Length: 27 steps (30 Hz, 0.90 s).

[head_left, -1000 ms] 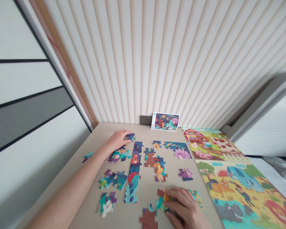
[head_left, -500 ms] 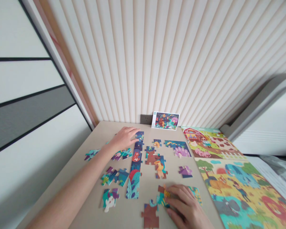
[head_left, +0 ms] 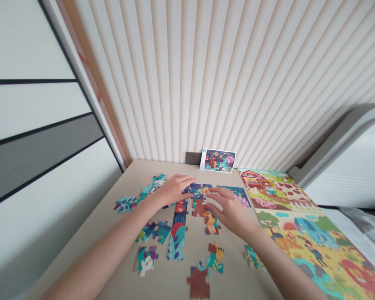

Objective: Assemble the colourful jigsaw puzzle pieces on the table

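Jigsaw pieces (head_left: 177, 241) on a table (head_left: 137, 168), covered by two open hands.
The left hand (head_left: 174, 189) is laid flat and released on dark pieces at top centre; the right hand (head_left: 229, 210) is held spread beside them, with nothing seen grasped.

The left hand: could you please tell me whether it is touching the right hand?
Apart: the head view shows a gap between the left hand and right hand, above jigsaw pieces.
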### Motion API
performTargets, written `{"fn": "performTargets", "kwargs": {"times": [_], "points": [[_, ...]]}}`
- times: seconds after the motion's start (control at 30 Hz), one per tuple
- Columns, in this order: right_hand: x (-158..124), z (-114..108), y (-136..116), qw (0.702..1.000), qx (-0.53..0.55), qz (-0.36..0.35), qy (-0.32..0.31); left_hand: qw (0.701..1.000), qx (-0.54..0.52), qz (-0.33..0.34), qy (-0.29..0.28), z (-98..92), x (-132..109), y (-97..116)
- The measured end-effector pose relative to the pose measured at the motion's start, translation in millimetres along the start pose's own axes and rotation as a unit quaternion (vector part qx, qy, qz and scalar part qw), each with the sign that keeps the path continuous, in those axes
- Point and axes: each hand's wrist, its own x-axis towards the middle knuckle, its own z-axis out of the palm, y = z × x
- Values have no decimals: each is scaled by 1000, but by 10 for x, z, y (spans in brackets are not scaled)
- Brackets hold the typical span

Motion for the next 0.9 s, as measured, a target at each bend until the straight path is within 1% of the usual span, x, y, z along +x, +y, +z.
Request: {"fn": "performTargets", "kwargs": {"times": [0.1, 0.17, 0.23, 0.3, 0.37, 0.47, 0.53, 0.6, 0.7, 0.77, 0.9], "points": [[379, 229, 189, 999, 34, -1, -28, 1000, -15, -5, 2, 10, -6, 11], [527, 358, 276, 997, 71, -9, -41, 1000, -21, -10, 5, 19, -13, -3], [605, 452, 337, 993, 103, -25, -45, 1000, -21, -18, 5, 32, -18, -26], [638, 515, 386, 991, 115, -50, -47, 1000, -16, -26, 1, 39, -22, -50], [648, 561, 439, 991, 104, -72, -45, 999, -6, -36, -1, 28, -28, -68], [647, 622, 541, 994, 69, -76, -34, 998, 28, -62, -11, -32, -55, -77], [645, 661, 619, 996, 57, -63, -25, 996, 41, -60, -48, -85, -83, -70], [646, 694, 688, 997, 52, -49, -19, 993, 31, -37, -107, -123, -110, -58], [655, 731, 752, 998, 47, -35, -19, 984, 22, -25, -173, -132, -135, -52], [660, 753, 768, 998, 45, -33, -23, 981, 25, -33, -189, -111, -143, -68], [661, 788, 775, 997, 47, -37, -38, 983, 8, -40, -181, -46, -163, -140]]}}
